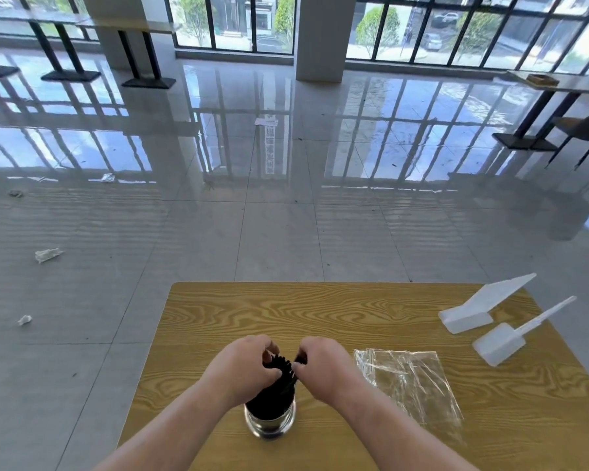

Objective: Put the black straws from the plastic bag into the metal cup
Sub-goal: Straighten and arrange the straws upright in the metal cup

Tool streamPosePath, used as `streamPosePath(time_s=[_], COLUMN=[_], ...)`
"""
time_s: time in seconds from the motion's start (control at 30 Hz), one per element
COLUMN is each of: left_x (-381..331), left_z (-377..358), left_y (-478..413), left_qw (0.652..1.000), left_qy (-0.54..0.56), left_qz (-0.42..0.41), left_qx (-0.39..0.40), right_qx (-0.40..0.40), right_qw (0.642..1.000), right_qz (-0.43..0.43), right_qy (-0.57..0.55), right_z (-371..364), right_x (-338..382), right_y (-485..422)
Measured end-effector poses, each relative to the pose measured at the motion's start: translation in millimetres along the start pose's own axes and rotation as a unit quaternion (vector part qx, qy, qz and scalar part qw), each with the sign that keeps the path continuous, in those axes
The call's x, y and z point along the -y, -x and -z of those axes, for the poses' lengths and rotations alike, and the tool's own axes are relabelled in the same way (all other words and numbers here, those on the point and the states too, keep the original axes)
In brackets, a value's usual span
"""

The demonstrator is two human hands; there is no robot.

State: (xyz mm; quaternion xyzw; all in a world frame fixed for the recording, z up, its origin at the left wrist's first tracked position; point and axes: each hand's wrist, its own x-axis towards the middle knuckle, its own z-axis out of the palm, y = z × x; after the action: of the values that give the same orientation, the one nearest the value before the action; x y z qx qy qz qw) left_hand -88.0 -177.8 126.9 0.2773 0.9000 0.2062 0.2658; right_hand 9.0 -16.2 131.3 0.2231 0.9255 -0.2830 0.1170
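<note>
Both my left hand (249, 363) and right hand (323, 367) pinch the tops of the black straws (281, 368), already standing in the metal cup (270, 421) near the table's (320, 311) front edge; I should tamp evenly, keeping the cup upright. The plastic bag (408, 379) lies flat to the right.

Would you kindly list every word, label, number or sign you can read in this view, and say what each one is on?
No text can be read here.
Vertical column of marks reflected in the floor: looks like a sign, too blurred to read.
A sheet of paper on the floor: too small to tell.
No print shows on the metal cup, black straws, plastic bag or white scoops.
</note>
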Motion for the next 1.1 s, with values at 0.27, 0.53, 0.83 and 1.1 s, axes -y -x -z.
streamPosePath(time_s=[0.27,0.53,0.83,1.1], left_x=[-22.9,-36.7,-40.0,-57.0], left_z=[18.1,26.2,52.5,61.6], left_y=[3.6,1.1,-16.8,-3.4], left_qw=[0.998,0.996,0.813,0.656], left_qy=[0.031,0.050,0.562,0.739], left_qz=[-0.019,-0.067,0.070,0.149], left_qx=[0.055,-0.006,-0.132,0.033], right_qx=[0.008,-0.016,0.020,-0.001], right_qw=[0.994,0.993,0.910,0.930], right_qz=[0.067,0.112,0.071,0.002], right_qy=[0.085,-0.021,-0.408,-0.368], right_z=[69.9,115.6,89.5,47.0], right_x=[46.6,71.1,37.3,39.8], right_y=[-0.1,17.5,15.7,9.9])
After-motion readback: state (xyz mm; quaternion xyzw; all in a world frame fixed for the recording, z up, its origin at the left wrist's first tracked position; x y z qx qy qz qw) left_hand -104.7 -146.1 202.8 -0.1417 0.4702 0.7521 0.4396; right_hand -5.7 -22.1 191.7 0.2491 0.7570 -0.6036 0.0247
